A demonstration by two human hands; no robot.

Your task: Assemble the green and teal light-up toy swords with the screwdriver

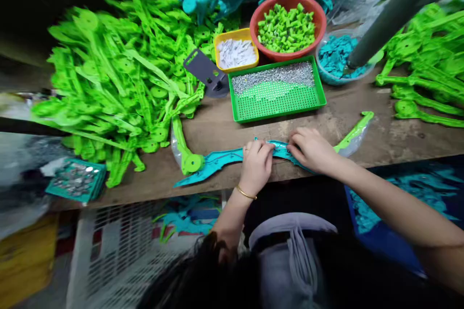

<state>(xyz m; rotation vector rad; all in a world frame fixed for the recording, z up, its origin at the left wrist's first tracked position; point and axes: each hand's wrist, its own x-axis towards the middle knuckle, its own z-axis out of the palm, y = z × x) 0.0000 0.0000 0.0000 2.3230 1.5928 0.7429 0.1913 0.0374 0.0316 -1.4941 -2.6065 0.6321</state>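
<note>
A long blue bow-shaped plastic part (224,157) lies across the front of the wooden bench. My left hand (255,164) is closed over its middle, fingertips curled on the upper face. Just to the right, my right hand (311,149) has thumb and fingers bent together on the same part; anything small under the fingertips is hidden. At the part's left end sits a green plastic arm (189,160) with a round boss and a clear piece along it. Another green arm (353,131) with a clear piece reaches out beyond my right wrist.
Behind the part stands a green tray (279,115) of small screws. Near it are a yellow tub (235,68) of white pieces, a red bowl (255,24) of green pieces and a dark post (395,14). Green parts (119,67) are heaped left; a blue bin (366,236) is below right.
</note>
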